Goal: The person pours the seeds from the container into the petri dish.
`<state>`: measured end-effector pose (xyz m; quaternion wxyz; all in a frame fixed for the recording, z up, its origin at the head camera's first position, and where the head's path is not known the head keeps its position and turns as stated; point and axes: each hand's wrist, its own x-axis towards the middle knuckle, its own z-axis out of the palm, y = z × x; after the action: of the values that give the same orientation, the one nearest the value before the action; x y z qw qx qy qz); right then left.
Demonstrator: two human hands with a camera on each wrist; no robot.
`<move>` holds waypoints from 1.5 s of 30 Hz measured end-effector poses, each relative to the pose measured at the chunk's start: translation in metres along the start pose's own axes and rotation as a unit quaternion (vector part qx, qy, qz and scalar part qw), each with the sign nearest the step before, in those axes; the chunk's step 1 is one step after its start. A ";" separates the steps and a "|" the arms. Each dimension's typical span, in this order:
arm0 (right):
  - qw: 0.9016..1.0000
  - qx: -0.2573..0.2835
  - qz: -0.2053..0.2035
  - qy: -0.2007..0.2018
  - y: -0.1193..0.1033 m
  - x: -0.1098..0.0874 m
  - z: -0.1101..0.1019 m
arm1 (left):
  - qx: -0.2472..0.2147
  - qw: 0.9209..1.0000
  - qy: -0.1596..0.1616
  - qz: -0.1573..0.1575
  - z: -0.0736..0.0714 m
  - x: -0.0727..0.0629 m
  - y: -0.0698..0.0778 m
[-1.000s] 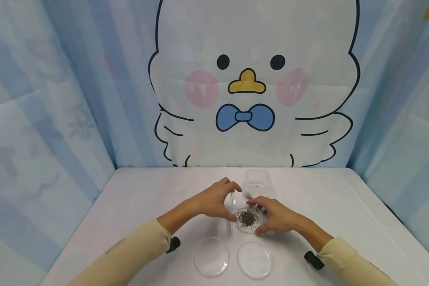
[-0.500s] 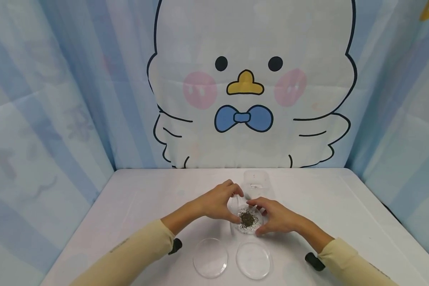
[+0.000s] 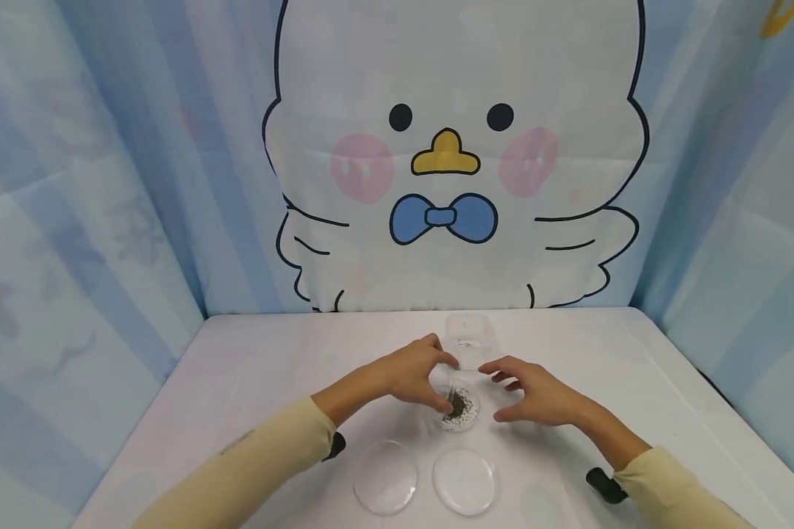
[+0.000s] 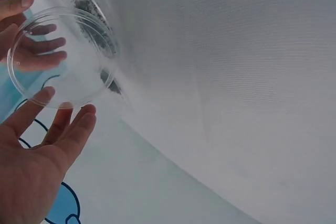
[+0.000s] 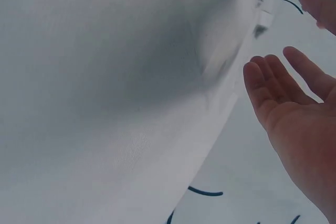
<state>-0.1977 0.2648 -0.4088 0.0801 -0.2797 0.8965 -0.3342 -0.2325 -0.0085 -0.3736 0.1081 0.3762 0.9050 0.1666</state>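
My left hand [image 3: 410, 373] grips a clear round petri dish lid [image 4: 73, 80] by its rim, between thumb and fingers. The lid stands tilted on edge over the left side of a petri dish. That dish [image 3: 478, 405] sits on the table and holds a pile of dark brown grains [image 3: 462, 402] with white bits around them. To the right of the dish, my right hand [image 3: 544, 395] hovers with its fingers spread and touches nothing. The right wrist view shows its palm [image 5: 299, 124] with nothing in it.
Two clear round dish pieces [image 3: 385, 507] lie flat, side by side, on the white table [image 3: 271, 367] in front. Behind the filled dish stands a clear plastic box [image 3: 468, 329] with a few dark specks inside. Printed curtains [image 3: 106, 184] enclose the table's sides and back.
My right hand has drawn away from the dish to the right, its fingers spreading. The left hand has shifted slightly right, bringing the lid over the dish. The head view has turned slightly.
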 end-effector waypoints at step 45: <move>0.998 -0.015 0.048 0.033 0.004 -0.022 -0.009 | 0.093 0.994 -0.060 0.025 0.030 0.030 0.026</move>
<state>-0.1840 0.2847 -0.4052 0.0622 -0.2266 0.9159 -0.3254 -0.2266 0.0371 -0.3936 0.1222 0.4163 0.8989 0.0611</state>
